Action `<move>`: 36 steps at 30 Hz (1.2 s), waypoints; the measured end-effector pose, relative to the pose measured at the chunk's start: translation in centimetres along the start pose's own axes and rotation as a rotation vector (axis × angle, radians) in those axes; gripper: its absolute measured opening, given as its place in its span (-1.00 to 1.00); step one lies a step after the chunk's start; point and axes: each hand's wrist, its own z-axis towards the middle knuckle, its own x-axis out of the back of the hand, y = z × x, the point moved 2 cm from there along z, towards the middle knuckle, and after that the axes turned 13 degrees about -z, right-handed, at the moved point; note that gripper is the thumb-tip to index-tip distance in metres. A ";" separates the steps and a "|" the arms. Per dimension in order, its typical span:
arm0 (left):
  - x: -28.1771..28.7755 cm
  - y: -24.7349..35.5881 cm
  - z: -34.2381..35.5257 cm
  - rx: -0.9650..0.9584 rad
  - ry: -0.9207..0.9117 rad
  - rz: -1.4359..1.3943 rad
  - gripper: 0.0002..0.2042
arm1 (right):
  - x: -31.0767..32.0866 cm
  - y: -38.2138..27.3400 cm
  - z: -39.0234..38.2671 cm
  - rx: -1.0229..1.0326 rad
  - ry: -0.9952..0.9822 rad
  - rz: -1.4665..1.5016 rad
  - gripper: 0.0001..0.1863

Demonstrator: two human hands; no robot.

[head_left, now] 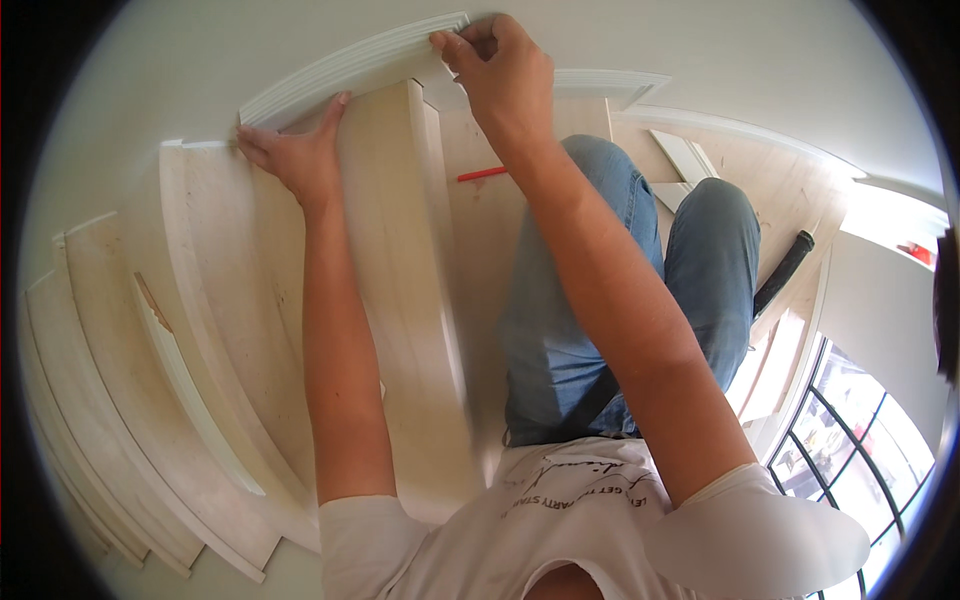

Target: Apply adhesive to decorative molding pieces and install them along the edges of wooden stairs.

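Note:
A strip of white moulded trim [340, 68] lies along the base of the white wall [200, 60] above pale wooden stair treads. My left hand [295, 155] presses flat against the trim's lower left end, fingers spread. The upper right end of the trim is gripped by my right hand [495, 70], thumb and fingers pinched over its edge. Both forearms reach up from the lower edge. I kneel in blue jeans [590, 300] on a tread.
A red pencil [482, 174] lies on the landing beside my right forearm. Curved pale wood steps [200, 330] fan out at left. Loose white trim offcuts [685, 160] and a black tool handle [785, 270] lie at right, near a black-barred window [860, 430].

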 end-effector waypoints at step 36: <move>0.3 -1.0 0.9 -0.075 0.076 0.127 0.25 | -0.1 -0.2 0.4 0.051 -0.037 -0.294 -0.57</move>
